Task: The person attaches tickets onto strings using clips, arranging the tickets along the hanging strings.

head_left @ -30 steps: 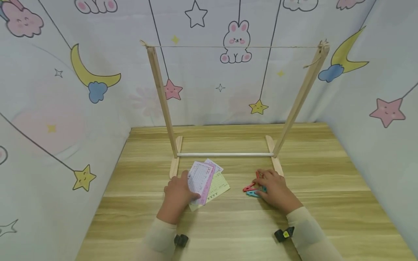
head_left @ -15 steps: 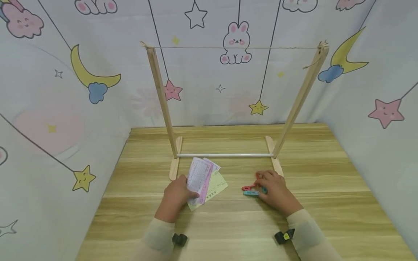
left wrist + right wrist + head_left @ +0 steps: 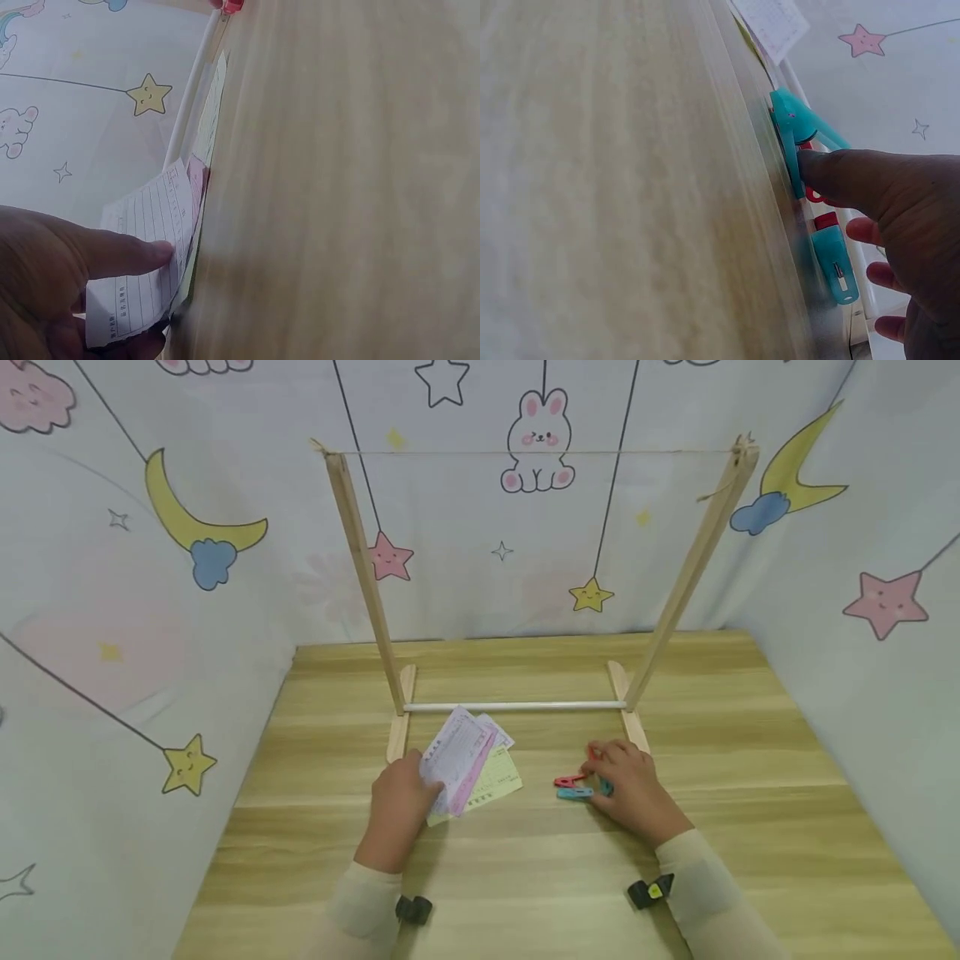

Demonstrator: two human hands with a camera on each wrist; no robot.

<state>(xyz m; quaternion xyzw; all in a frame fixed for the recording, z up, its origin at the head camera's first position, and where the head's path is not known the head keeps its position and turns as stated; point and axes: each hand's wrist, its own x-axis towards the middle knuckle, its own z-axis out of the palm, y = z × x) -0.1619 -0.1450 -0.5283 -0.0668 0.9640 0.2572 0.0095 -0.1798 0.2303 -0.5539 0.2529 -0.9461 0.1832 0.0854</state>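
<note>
In the head view my left hand holds a white printed paper slip pinched under its thumb, also plain in the left wrist view. A pink-purple slip and a pale yellow slip fan out beneath it, with another white corner behind. My right hand rests over several small clothespins, its fingers loosely bent. One teal clothespin and a red clothespin lie beside its fingertips. In the right wrist view the thumb touches a teal clothespin; another teal clothespin lies below the fingers.
Behind both hands stands a wooden frame with a thin string tied between its post tops and a white rod low down. All this is on a wood-grain table, enclosed by cartoon-printed cloth walls.
The white slip in my left hand has tilted and spread flatter over the others. Beside my right thumb, the teal clothespin has turned slightly. The head view has shifted a little downward.
</note>
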